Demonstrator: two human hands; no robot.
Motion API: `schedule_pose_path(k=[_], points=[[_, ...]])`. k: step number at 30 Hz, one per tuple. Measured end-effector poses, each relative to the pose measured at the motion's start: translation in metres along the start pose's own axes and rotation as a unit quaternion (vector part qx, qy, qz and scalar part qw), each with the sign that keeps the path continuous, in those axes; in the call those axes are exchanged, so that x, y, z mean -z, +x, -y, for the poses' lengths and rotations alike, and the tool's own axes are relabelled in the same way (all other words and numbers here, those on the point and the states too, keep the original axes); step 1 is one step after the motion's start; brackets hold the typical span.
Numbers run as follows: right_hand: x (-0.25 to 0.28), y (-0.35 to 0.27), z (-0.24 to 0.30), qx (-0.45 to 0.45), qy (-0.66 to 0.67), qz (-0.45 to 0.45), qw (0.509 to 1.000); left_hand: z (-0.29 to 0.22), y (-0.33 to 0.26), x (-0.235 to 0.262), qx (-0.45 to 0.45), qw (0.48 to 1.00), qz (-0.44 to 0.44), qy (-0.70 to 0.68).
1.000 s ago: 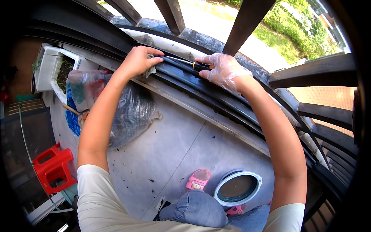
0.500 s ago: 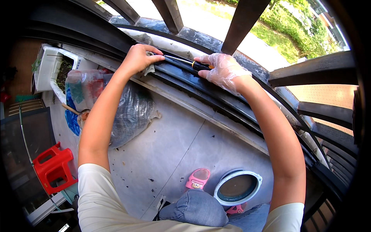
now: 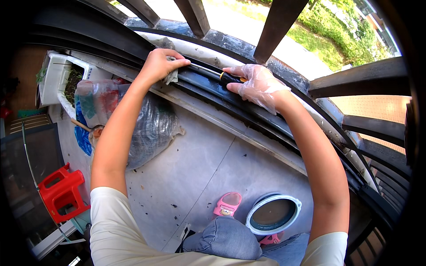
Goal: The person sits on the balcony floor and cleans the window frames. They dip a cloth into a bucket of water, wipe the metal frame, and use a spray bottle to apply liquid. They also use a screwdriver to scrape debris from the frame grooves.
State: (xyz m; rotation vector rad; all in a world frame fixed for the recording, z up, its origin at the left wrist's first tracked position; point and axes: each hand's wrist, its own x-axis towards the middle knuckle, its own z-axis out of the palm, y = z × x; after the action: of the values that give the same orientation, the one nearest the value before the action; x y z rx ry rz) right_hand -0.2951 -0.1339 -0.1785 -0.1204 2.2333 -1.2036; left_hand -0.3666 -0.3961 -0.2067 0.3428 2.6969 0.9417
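Note:
My left hand (image 3: 159,65) is bare and presses a small grey cloth (image 3: 171,76) onto the dark window track (image 3: 248,113), fingers closed over it. My right hand (image 3: 257,84) wears a clear plastic glove and grips a screwdriver (image 3: 222,77) by its black and orange handle. The metal shaft runs left along the track toward the cloth, and its tip is hidden under my left hand. Both arms stretch forward over the grey floor to the foot of the dark railing (image 3: 275,26).
A clear bag of dark soil (image 3: 153,126) lies on the floor (image 3: 208,168) under my left arm. A white planter (image 3: 55,77) stands far left, a red plastic stool (image 3: 62,193) lower left. A white-rimmed basin (image 3: 274,213) and pink sandals (image 3: 227,205) sit by my knee.
Both hands hold nearly the same place on the track; the left hand has shifted very slightly with the cloth.

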Motion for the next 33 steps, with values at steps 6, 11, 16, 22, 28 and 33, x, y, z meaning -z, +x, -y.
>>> schedule_pose_path(k=[6,11,16,22,28,33], points=[[0.004,-0.05,0.002,-0.082,0.277,0.068,0.955,-0.018,-0.035,-0.004,-0.093,0.975,0.05,-0.197],[-0.002,-0.111,-0.012,-0.175,0.427,0.135,0.877,-0.046,-0.065,-0.018,-0.167,0.972,-0.022,-0.161],[0.0,-0.178,-0.029,-0.213,0.452,0.113,0.859,-0.101,-0.017,-0.043,-0.2,0.938,-0.256,-0.123],[0.013,-0.256,-0.042,-0.245,0.438,0.017,0.865,-0.108,0.067,-0.056,-0.128,0.93,-0.335,0.085],[0.015,-0.355,-0.081,-0.235,0.475,-0.084,0.844,-0.111,0.058,-0.043,-0.141,0.952,-0.269,0.02],[0.0,-0.458,-0.122,-0.33,0.371,-0.152,0.855,-0.14,-0.063,-0.073,0.065,0.955,0.041,-0.287]])
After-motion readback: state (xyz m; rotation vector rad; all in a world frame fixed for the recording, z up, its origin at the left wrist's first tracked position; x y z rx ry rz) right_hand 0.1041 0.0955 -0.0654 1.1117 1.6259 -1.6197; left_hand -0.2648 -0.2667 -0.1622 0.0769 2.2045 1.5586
